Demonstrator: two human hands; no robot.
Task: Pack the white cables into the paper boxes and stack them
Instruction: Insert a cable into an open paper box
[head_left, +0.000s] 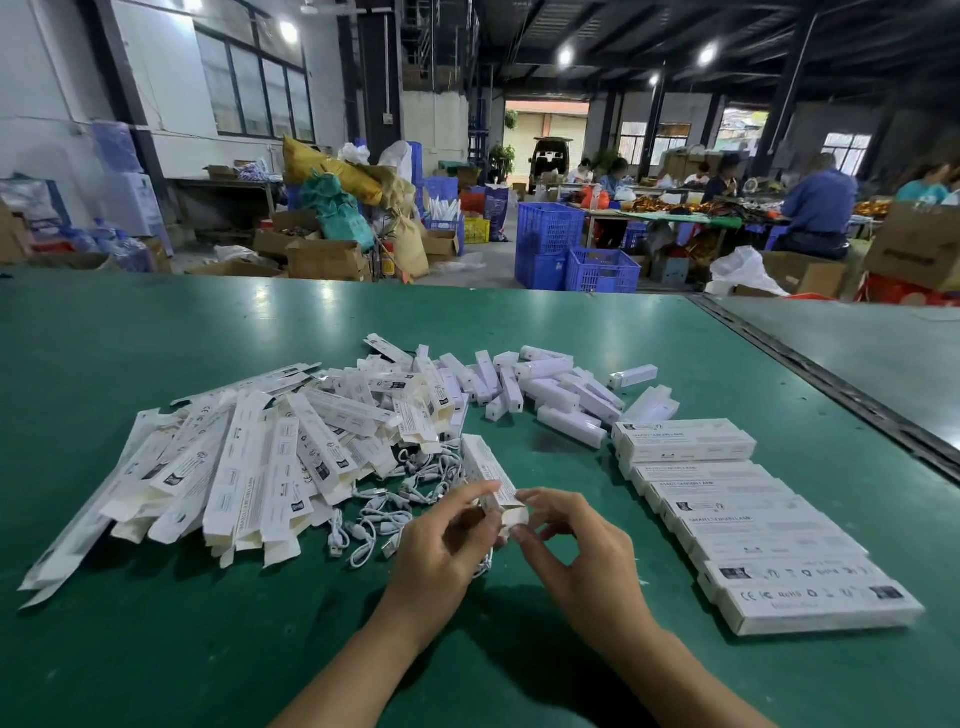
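Note:
My left hand (441, 545) grips a long white paper box (485, 467) near its open near end, with a bit of white cable showing under the palm. My right hand (566, 540) pinches the box's end flap (514, 517) between thumb and fingers. Loose white cables (395, 499) lie in a tangle just left of my hands. A heap of flat unfilled paper boxes (249, 457) fans out to the left. Closed boxes (753, 519) lie in an overlapping row on the right.
Small white lamp units (550, 389) are scattered behind the cables on the green table (156, 649). A dark seam (831, 384) runs along the table's right side. Beyond the far edge stand blue crates (576, 249), cardboard cartons and seated people.

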